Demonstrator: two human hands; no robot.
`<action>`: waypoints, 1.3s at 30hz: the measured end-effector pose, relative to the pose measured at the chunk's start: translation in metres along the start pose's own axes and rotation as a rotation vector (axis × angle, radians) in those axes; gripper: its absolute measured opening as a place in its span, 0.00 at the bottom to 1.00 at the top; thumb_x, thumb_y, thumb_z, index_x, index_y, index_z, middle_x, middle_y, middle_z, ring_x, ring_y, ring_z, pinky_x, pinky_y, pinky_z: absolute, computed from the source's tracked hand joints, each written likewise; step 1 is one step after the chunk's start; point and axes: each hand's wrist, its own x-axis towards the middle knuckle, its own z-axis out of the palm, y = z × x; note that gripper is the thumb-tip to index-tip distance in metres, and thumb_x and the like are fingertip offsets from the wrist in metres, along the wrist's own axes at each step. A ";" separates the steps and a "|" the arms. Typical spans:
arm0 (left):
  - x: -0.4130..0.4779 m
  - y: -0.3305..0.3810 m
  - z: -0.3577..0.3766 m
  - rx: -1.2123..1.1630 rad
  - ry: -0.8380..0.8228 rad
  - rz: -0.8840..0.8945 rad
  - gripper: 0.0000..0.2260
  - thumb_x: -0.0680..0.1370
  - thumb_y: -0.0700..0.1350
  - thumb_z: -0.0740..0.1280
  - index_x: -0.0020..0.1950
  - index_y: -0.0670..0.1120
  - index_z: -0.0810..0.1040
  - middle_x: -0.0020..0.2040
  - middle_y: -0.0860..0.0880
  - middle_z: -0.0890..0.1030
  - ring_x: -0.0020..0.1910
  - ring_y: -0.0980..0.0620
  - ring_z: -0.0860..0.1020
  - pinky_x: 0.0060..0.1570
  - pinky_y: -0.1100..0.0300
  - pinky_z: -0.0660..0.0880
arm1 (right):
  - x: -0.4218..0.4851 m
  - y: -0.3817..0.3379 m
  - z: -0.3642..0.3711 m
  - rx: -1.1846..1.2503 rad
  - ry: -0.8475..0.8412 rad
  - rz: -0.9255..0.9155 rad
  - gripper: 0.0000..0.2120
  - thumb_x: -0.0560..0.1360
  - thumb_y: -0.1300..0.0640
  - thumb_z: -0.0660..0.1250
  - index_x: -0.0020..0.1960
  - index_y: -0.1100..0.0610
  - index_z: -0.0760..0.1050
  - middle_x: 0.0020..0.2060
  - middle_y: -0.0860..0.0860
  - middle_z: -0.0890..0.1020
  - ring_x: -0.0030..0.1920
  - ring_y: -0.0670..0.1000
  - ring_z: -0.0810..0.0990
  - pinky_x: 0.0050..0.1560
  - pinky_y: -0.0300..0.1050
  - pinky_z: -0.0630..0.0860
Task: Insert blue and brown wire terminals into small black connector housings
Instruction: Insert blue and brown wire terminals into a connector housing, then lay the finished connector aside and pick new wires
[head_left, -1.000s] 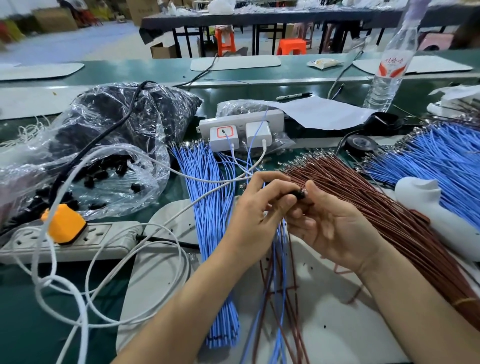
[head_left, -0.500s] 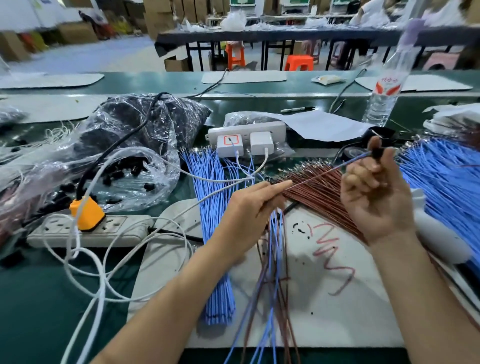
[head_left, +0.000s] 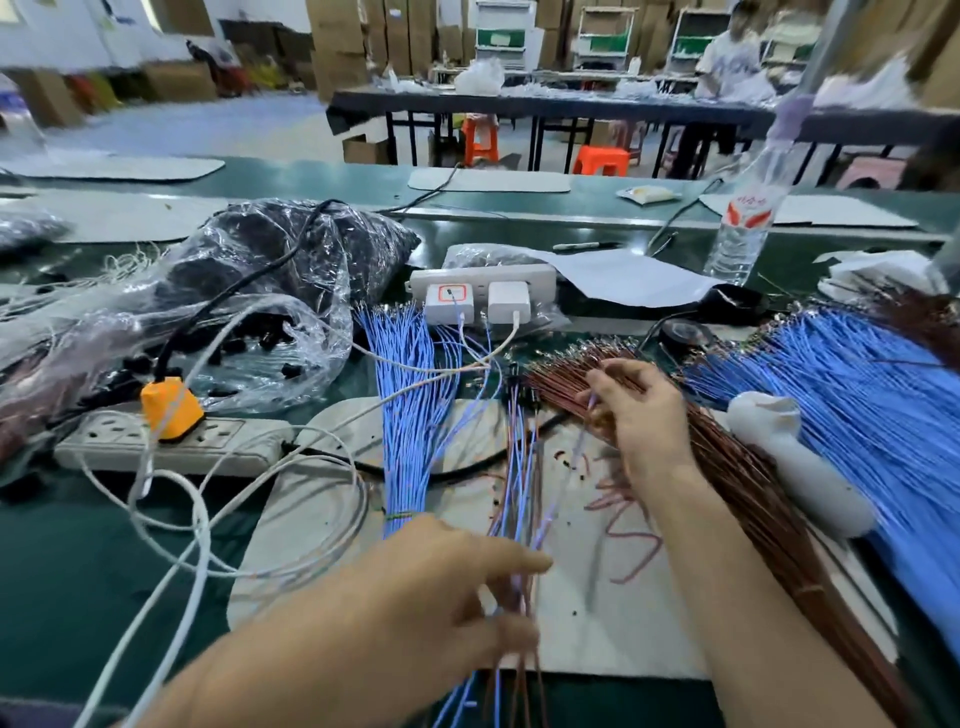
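My right hand (head_left: 641, 415) hovers over the brown wire bundle (head_left: 737, 483) and pinches the top of a thin blue wire (head_left: 563, 483) that hangs down toward the near edge. My left hand (head_left: 447, 577) lies low at the front with straight fingers, touching the near ends of a loose pile of blue and brown wired assemblies (head_left: 519, 457). Their small black housings (head_left: 514, 375) lie at the far end. Loose blue wires lie at centre left (head_left: 410, 405) and far right (head_left: 857, 410). A clear bag of black housings (head_left: 249, 353) sits to the left.
A white mat (head_left: 613, 613) lies under the work. To the left are a grey power strip (head_left: 104, 441) with an orange plug (head_left: 171, 402) and looping white cables (head_left: 197, 519). Behind stand a white socket block with chargers (head_left: 483, 291), a water bottle (head_left: 740, 228) and a white moulded object (head_left: 795, 457).
My right hand came down from its raised position to the brown bundle, bringing the blue wire. My left hand slid back toward me to the near ends of the assembled wires.
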 end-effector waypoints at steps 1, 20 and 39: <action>0.006 -0.006 0.001 0.005 0.057 -0.024 0.18 0.76 0.56 0.67 0.66 0.61 0.74 0.44 0.66 0.76 0.41 0.71 0.75 0.44 0.77 0.70 | -0.003 0.005 0.007 -0.099 -0.021 -0.004 0.11 0.73 0.65 0.70 0.54 0.58 0.76 0.33 0.52 0.84 0.25 0.45 0.79 0.26 0.39 0.76; 0.087 -0.065 -0.010 0.310 0.496 -0.291 0.10 0.79 0.49 0.65 0.56 0.46 0.76 0.53 0.47 0.76 0.54 0.46 0.75 0.51 0.54 0.71 | -0.035 0.009 0.031 -0.808 -0.099 -0.485 0.05 0.73 0.59 0.72 0.47 0.58 0.80 0.45 0.49 0.74 0.38 0.43 0.73 0.43 0.28 0.68; 0.063 -0.080 -0.037 0.109 0.631 -0.178 0.09 0.76 0.54 0.69 0.41 0.50 0.82 0.32 0.56 0.79 0.32 0.55 0.77 0.36 0.60 0.72 | -0.050 -0.018 0.028 0.260 -0.292 -0.190 0.12 0.74 0.51 0.64 0.39 0.55 0.84 0.34 0.55 0.83 0.26 0.49 0.75 0.25 0.38 0.71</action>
